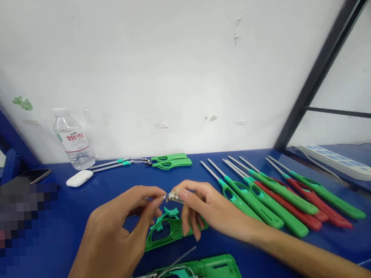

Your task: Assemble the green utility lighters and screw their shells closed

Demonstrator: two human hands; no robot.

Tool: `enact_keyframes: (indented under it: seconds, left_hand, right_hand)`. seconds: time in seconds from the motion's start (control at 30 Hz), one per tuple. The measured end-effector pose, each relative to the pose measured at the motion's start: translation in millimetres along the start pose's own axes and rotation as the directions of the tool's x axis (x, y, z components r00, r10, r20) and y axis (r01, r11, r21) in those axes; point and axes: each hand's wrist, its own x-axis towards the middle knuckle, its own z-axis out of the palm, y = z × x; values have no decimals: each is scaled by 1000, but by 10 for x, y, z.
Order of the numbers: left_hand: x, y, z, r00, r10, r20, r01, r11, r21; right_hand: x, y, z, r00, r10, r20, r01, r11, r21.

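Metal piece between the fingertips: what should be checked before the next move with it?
1. Metal piece pinched firmly by the right hand: ok.
2. Left hand fingertips meeting its other end: ok.
3. Which way the metal piece faces: cannot tell, too small.
4. Green shell half lying within reach, right under both hands: ok.
5. Open lighter body with its insides tucked in: not ok, a thin wire sticks out.
6. Long lighters apart from the right forearm: cannot tell, it passes close in front.
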Motion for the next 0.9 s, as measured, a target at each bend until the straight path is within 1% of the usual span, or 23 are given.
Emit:
enact_keyframes:
  seconds: [0.2, 0.37, 0.57, 0.73, 0.83, 0.9]
  left_hand:
    - [29, 51, -30, 998, 50, -25, -48, 995, 90]
    - [25, 78, -27, 990, 132, -52, -119, 972, 201]
    - [10, 99, -6, 962, 260, -86, -224, 929, 294]
    - [-2, 92, 7, 941, 330, -69, -296, 907, 299]
    - [-43, 41, 8, 949, 314, -11, -295, 904, 309]
    - [-81, 10, 10, 967, 253, 22, -246, 908, 339]
  right_hand:
    - [-9, 7, 21, 1000, 7, 30, -7, 1000, 12]
    - [-8, -8, 26, 1000, -11, 29, 11, 1000, 19]
    - [-19, 31, 45, 999, -19, 31, 18, 999, 34]
    - [-31, 40, 59, 999, -25, 45, 24, 1000, 14]
    - [-28, 38, 55, 998, -21, 52, 20, 1000, 11]
    - [-23, 45, 49, 998, -14, 64, 12, 1000, 27]
